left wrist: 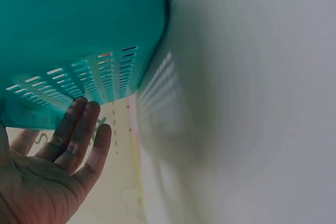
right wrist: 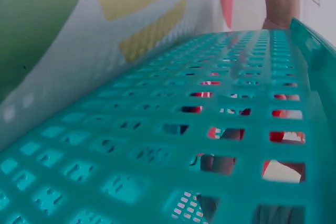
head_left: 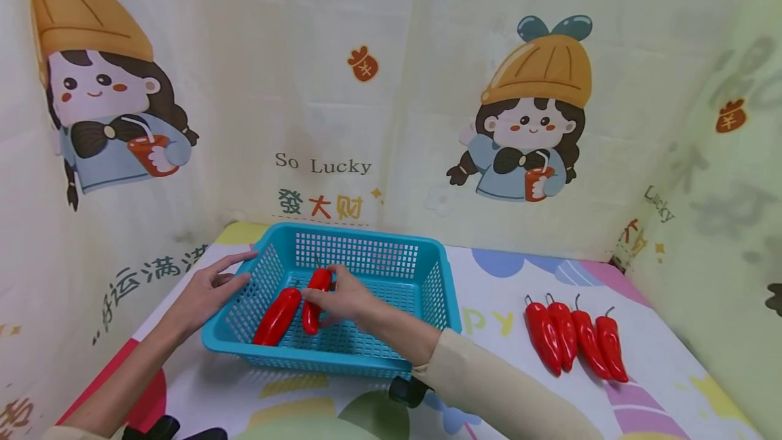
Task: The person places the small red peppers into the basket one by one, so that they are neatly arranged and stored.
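In the head view, my right hand [head_left: 351, 297] pinches a glossy red chili pepper [head_left: 311, 319] inside a blue-green plastic basket [head_left: 360, 362]. Just left of it, a second red chili pepper [head_left: 277, 318] lies on the basket floor. My left hand [head_left: 204, 294] rests at the basket's left rim. From the left wrist, that hand's fingers [left wrist: 79, 137] look loosely extended, with tips against the outside of the perforated wall. Through the basket's holes [right wrist: 286, 137] the right wrist view gives only slivers of red and parts of the right hand; its fingertips are hidden there.
Several red chili peppers [head_left: 574, 335] with dark stems lie side by side on the patterned tablecloth [head_left: 489, 386], to the basket's right. A printed cloth backdrop [head_left: 403, 107] rises behind the table and along both sides.
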The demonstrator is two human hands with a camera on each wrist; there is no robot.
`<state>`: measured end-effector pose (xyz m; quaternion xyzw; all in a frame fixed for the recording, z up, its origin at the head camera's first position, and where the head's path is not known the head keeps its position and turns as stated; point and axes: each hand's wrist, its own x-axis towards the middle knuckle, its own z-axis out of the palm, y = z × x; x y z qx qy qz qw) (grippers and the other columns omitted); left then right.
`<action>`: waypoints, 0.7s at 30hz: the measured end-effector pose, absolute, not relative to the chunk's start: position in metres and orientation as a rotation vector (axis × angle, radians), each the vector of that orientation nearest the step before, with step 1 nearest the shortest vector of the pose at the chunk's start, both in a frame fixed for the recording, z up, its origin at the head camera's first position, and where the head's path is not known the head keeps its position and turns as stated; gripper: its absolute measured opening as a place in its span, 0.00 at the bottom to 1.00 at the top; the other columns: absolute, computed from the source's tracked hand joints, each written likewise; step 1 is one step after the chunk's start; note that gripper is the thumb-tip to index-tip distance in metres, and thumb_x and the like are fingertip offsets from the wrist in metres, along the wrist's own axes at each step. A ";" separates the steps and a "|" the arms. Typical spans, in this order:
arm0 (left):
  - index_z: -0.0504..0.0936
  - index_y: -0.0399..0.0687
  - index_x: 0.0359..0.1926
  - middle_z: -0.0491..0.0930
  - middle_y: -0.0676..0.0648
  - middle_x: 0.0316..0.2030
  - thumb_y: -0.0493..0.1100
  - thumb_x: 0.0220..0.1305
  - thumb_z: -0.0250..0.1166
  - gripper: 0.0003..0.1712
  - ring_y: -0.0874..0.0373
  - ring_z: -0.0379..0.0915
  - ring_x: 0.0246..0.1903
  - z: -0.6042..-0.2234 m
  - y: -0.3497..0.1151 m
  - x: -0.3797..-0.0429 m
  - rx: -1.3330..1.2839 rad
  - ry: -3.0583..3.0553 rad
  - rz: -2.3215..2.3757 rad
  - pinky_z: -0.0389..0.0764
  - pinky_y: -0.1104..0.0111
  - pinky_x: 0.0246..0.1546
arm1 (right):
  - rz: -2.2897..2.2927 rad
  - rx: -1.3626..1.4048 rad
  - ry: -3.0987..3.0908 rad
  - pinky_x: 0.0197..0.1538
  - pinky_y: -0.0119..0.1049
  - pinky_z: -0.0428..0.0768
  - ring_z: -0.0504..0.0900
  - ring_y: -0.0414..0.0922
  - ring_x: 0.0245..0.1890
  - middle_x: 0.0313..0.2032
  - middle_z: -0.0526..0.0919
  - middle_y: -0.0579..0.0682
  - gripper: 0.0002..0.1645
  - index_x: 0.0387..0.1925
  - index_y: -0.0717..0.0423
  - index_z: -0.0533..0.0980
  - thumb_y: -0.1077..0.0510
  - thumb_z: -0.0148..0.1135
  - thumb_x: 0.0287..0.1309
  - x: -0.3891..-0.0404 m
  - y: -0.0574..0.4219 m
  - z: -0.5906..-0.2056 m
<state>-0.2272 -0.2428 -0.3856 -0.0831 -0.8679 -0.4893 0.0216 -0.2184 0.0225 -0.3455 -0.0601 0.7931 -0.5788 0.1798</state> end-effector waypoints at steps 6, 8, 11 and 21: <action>0.61 0.45 0.78 0.76 0.24 0.60 0.49 0.76 0.60 0.36 0.35 0.83 0.49 -0.385 -0.244 -0.227 -0.262 -2.688 -1.525 0.89 0.57 0.35 | -1.608 -0.145 2.239 0.45 0.51 0.88 0.81 0.50 0.45 0.49 0.78 0.57 0.49 0.76 0.63 0.52 0.57 0.70 0.64 -0.218 0.018 -0.350; 0.61 0.45 0.78 0.76 0.24 0.59 0.49 0.76 0.60 0.36 0.36 0.83 0.48 -0.385 -0.244 -0.226 -0.265 -2.685 -1.523 0.89 0.57 0.35 | -1.590 -0.136 2.243 0.46 0.53 0.88 0.81 0.51 0.46 0.50 0.77 0.58 0.50 0.76 0.64 0.50 0.57 0.70 0.64 -0.218 0.018 -0.350; 0.61 0.44 0.78 0.76 0.23 0.59 0.49 0.76 0.60 0.36 0.35 0.83 0.49 -0.384 -0.243 -0.226 -0.264 -2.684 -1.520 0.89 0.57 0.35 | -1.532 -0.121 2.264 0.55 0.56 0.83 0.86 0.53 0.43 0.57 0.76 0.62 0.51 0.76 0.64 0.50 0.54 0.69 0.65 -0.216 0.018 -0.350; 0.60 0.44 0.78 0.75 0.23 0.60 0.49 0.76 0.60 0.37 0.33 0.83 0.49 -0.385 -0.243 -0.227 -0.250 -2.701 -1.508 0.89 0.56 0.35 | -1.422 -0.134 2.301 0.71 0.64 0.64 0.90 0.52 0.35 0.69 0.67 0.66 0.49 0.77 0.59 0.51 0.50 0.68 0.66 -0.213 0.018 -0.350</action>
